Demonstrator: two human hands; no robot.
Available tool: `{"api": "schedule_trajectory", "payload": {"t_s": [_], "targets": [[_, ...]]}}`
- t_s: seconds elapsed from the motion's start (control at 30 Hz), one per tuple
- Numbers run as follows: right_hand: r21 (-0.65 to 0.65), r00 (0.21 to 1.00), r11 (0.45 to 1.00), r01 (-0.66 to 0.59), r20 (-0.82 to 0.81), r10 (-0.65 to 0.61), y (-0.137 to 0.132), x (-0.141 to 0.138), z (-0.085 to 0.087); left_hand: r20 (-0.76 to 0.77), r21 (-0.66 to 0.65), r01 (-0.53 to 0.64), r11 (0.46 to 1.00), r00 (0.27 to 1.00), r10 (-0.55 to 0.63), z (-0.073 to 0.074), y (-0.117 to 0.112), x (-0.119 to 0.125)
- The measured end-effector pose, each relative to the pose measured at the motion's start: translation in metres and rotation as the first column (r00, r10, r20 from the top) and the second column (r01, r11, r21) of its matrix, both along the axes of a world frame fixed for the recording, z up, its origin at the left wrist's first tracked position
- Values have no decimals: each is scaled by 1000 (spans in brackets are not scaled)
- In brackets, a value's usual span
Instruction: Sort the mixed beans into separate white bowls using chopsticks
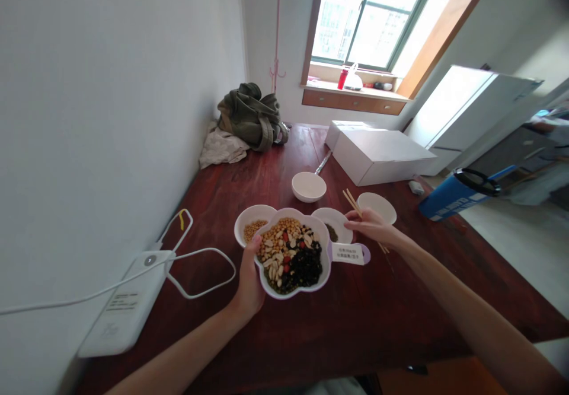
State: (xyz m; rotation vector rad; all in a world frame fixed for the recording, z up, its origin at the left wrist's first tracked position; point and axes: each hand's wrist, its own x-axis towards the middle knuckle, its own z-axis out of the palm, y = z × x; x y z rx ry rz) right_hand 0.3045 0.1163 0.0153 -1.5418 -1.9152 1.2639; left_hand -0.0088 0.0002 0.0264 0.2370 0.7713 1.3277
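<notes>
Your left hand grips the white lobed dish by its near rim. Your right hand, closed narrow on wooden chopsticks, rests just right of the dish, the sticks slanting past it.

We are in a home: a dark red wooden table, a slumped olive bag, pink coat hooks on the white wall, and a window above wooden sill drawers.

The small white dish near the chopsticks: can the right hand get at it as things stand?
Probably yes. The right hand sits just beside the white dish, nothing between them, though it holds chopsticks.
</notes>
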Motion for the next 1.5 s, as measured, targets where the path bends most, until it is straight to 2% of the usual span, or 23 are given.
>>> {"api": "schedule_trajectory", "payload": {"t_s": [0.17, 0.27, 0.33, 0.43, 0.5, 0.53, 0.6, 0.67, 0.8, 0.93, 1.0, 1.1, 1.23, 1.33, 1.43, 1.5], "targets": [[72, 995, 997, 2, 103, -9, 29, 6, 6, 44, 11, 122, 993, 992, -122, -2, -5, 2], [111, 985, 993, -24, 172, 5, 25, 8, 12, 42, -3, 178, 984, 983, -177, -5, -8, 5], [214, 963, 977, -13, 264, -45, 15, 16, 18, 42, -18, 197, 980, 980, -196, -8, -9, 7], [445, 867, 895, 36, 432, -250, -4, 37, 24, 41, -20, 206, 978, 978, -205, -10, -8, 8], [512, 761, 859, 27, 547, -350, -16, 53, 22, 18, -10, 202, 979, 979, -201, -11, -8, 8], [506, 711, 862, 2, 606, -358, -21, 60, 20, -6, -3, 200, 980, 980, -200, -11, -8, 8], [457, 643, 887, -64, 699, -314, -28, 70, 14, -80, 13, 195, 981, 978, -194, -12, -8, 8], [419, 617, 899, -130, 744, -257, -33, 74, 10, -158, 36, 193, 980, 970, -185, -14, -8, 8], [403, 656, 879, -253, 740, -150, -43, 70, 11, -242, 92, 196, 976, 956, -169, -20, -7, 6], [426, 694, 841, -335, 715, -86, -72, 62, 11, -266, 137, 186, 973, 953, -145, -20, -6, 6], [468, 730, 803, -368, 681, -61, -95, 57, 8, -267, 155, 162, 975, 957, -116, -18, -5, 8], [548, 783, 711, -440, 622, 6, -133, 44, 3, -244, 173, 125, 977, 966, -80, -17, -3, 10], [577, 783, 595, -560, 604, 152, -174, 16, 6, -188, 183, 140, 973, 977, -105, -21, -2, 10], [603, 774, 508, -615, 583, 246, -185, -6, 11, -177, 187, 171, 967, 975, -138, -26, -4, 7], [614, 749, 433, -660, 576, 326, -183, -22, 12, -213, 194, 194, 962, 965, -152, -27, -4, 7], [591, 712, 396, -702, 595, 373, -178, -27, 10, -257, 212, 170, 962, 960, -113, -28, -3, 7]]}}
